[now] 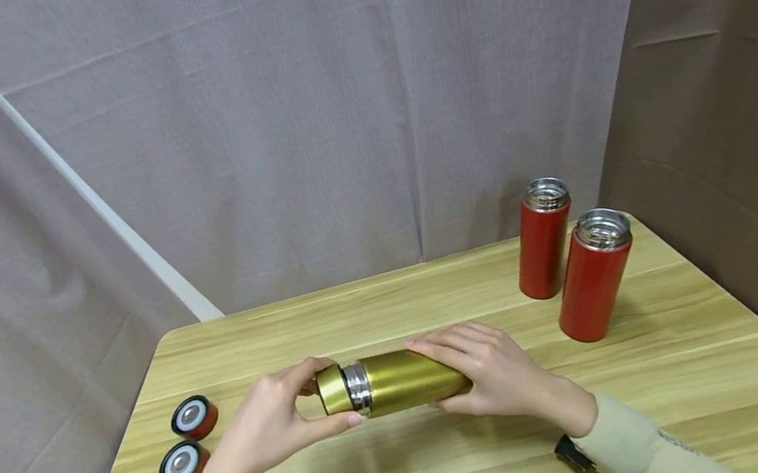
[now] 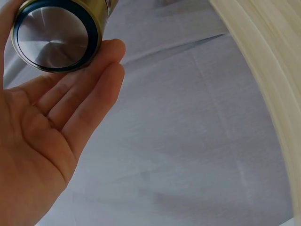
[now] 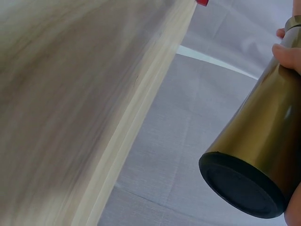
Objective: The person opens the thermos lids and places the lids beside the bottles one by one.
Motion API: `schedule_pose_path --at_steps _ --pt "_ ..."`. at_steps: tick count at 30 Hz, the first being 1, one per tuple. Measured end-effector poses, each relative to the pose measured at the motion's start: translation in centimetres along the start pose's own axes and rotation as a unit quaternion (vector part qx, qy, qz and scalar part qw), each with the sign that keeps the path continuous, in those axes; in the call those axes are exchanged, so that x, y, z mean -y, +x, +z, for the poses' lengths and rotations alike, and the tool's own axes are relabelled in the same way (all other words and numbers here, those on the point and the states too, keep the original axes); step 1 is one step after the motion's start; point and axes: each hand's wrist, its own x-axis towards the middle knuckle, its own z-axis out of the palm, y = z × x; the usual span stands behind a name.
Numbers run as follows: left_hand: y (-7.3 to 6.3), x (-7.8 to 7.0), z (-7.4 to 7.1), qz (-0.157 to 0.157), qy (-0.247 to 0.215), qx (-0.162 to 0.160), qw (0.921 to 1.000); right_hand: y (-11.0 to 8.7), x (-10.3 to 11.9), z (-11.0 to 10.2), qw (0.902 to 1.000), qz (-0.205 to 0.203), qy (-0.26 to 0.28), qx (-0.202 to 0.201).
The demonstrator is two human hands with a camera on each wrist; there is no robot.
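Note:
A gold thermos bottle (image 1: 412, 379) lies sideways in the air above the table, its steel neck showing toward the left. My right hand (image 1: 490, 369) grips its body near the base, fingers over the top and thumb beneath. The black base (image 3: 242, 186) faces the right wrist camera. At the neck, my left hand (image 1: 281, 414) holds the gold lid (image 1: 333, 389) between thumb and fingers. A band of steel thread shows between lid and body. In the left wrist view, the lid's round steel top (image 2: 52, 37) faces the palm.
Two red thermos bottles (image 1: 595, 274) without lids stand upright at the back right of the wooden table (image 1: 361, 307). Two red lids (image 1: 182, 466) lie at the left with their black-rimmed undersides up. Grey curtains (image 1: 300, 132) hang behind the table.

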Motion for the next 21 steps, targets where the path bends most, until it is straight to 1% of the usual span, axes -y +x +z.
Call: schedule_pose_path --at_steps 2,5,7,10,13,17,21 --pt "0.0 0.2 0.0 -0.013 -0.013 0.016 0.9997 -0.1 0.0 0.0 1.0000 -0.003 -0.002 0.004" --pt "-0.1 0.7 0.1 -0.033 -0.046 0.034 0.9978 -0.2 -0.2 0.0 1.0000 0.001 -0.001 0.002" --pt "-0.3 1.1 0.0 -0.046 -0.065 0.038 0.9961 -0.3 -0.3 -0.2 0.9999 0.011 0.004 -0.004" --pt "-0.5 1.6 -0.1 -0.056 -0.086 0.033 0.9941 -0.2 -0.6 -0.6 0.9993 0.030 0.015 -0.016" --pt "-0.5 1.8 -0.1 -0.061 -0.084 0.028 0.9942 -0.2 -0.9 -0.9 0.9988 0.042 0.018 -0.019" --pt "-0.5 1.8 -0.1 -0.069 -0.065 0.024 0.9952 -0.3 -0.9 -0.9 0.9987 0.046 0.021 -0.010" --pt "-0.5 1.8 0.0 -0.079 -0.046 0.008 0.9958 -0.3 -0.8 -0.8 0.9985 0.048 0.027 -0.001"
